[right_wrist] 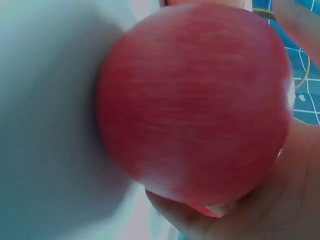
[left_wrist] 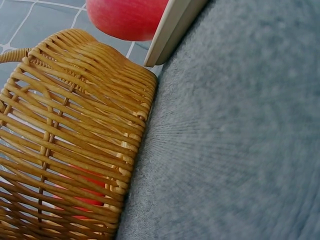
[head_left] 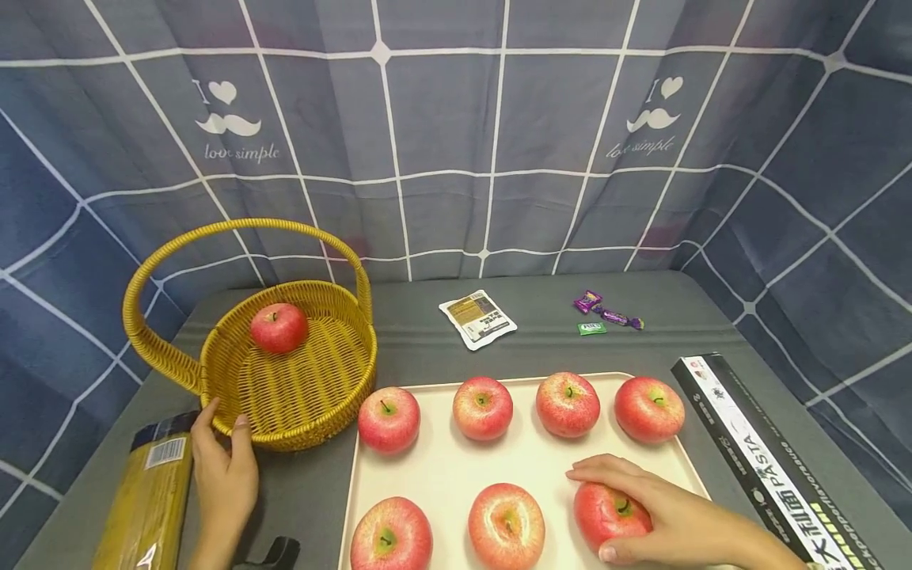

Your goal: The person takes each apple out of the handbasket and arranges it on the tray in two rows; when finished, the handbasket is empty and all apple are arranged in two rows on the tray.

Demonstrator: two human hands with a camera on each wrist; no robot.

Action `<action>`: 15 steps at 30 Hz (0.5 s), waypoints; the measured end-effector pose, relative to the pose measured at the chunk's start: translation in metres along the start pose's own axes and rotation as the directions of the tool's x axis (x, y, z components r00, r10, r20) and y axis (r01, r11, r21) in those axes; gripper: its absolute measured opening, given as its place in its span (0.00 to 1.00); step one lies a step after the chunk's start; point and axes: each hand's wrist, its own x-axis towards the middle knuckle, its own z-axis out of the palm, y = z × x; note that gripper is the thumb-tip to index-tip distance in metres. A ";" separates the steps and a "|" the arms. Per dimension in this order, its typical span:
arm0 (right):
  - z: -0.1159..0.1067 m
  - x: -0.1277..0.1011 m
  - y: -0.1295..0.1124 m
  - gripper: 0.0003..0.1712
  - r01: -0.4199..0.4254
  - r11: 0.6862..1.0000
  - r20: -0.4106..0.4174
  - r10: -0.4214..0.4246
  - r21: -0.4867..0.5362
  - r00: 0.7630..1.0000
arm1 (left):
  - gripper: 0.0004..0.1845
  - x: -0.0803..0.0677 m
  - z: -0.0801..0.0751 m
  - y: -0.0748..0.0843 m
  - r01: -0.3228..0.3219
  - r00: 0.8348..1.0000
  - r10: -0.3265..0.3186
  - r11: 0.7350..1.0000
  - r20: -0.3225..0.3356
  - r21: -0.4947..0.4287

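Observation:
My right hand [head_left: 659, 511] curls over a red apple [head_left: 602, 518] on the cream tray [head_left: 435, 483], with fingers on its far side and the thumb on its near side. In the right wrist view the same apple [right_wrist: 195, 105] fills the middle, against the pale tray surface. My left hand [head_left: 224, 479] touches the front left rim of a yellow wicker basket [head_left: 342, 419], its fingers fairly straight. Inside the basket lies one red apple [head_left: 279, 328]. The basket's woven side [left_wrist: 75, 130] shows close up in the left wrist view; the left fingers are out of that view.
Several other apples [head_left: 483, 408] sit in rows on the tray. A white sachet [head_left: 478, 318] and small candies [head_left: 620, 318] lie behind it. A black pasta box [head_left: 769, 467] flanks the tray on the right; a yellow packet [head_left: 146, 499] lies beside my left hand.

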 end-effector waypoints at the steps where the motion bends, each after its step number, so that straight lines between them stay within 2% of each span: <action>1: -0.003 0.001 -0.001 0.37 -0.014 1.000 0.004 0.014 -0.007 1.000 | 0.27 0.000 0.000 0.000 0.005 1.000 -0.005 1.000 0.009 0.001; 5: -0.018 0.013 -0.005 0.36 0.008 0.999 -0.002 -0.008 -0.041 1.000 | 0.27 0.000 0.001 -0.001 0.008 1.000 -0.007 1.000 0.021 -0.011; 8: -0.030 0.035 -0.010 0.34 0.049 0.999 -0.009 -0.049 -0.022 0.999 | 0.27 0.001 0.001 -0.001 0.009 1.000 -0.009 1.000 0.021 -0.021; 11: -0.035 0.068 -0.012 0.29 0.087 0.996 -0.021 -0.086 0.037 0.996 | 0.27 0.002 0.000 0.000 0.015 1.000 -0.015 1.000 0.023 -0.023; 15: -0.031 0.126 -0.017 0.23 0.081 0.988 -0.031 -0.078 0.131 0.996 | 0.27 0.002 0.000 0.001 0.030 0.999 -0.030 0.999 0.026 -0.013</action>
